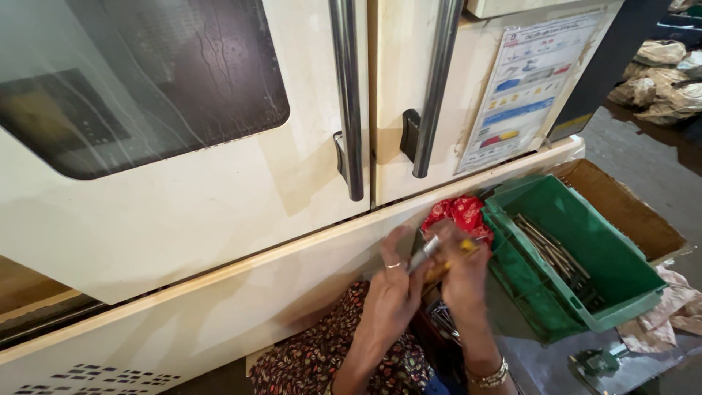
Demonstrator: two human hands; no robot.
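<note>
– What did the hands have?
– The left hand (391,281) and right hand (462,274) met close together, fingers curled, both pinching a thin silvery metal rod (424,254); something yellow (466,246) showed at the right fingers, too blurred to name.
– And the containers?
– Just right of the hands sat a green plastic crate (621,274), tilted, with a loose bundle of thin metal rods (550,252) lying along its floor. It rested in a brown cardboard box (636,208). Below the hands a darker box (446,322) held more metal pieces, unclear.
– Anything else?
– A red patterned cloth (461,212) lay just beyond the hands, against a cream machine cabinet (219,212) with two steel door handles (349,95).
</note>
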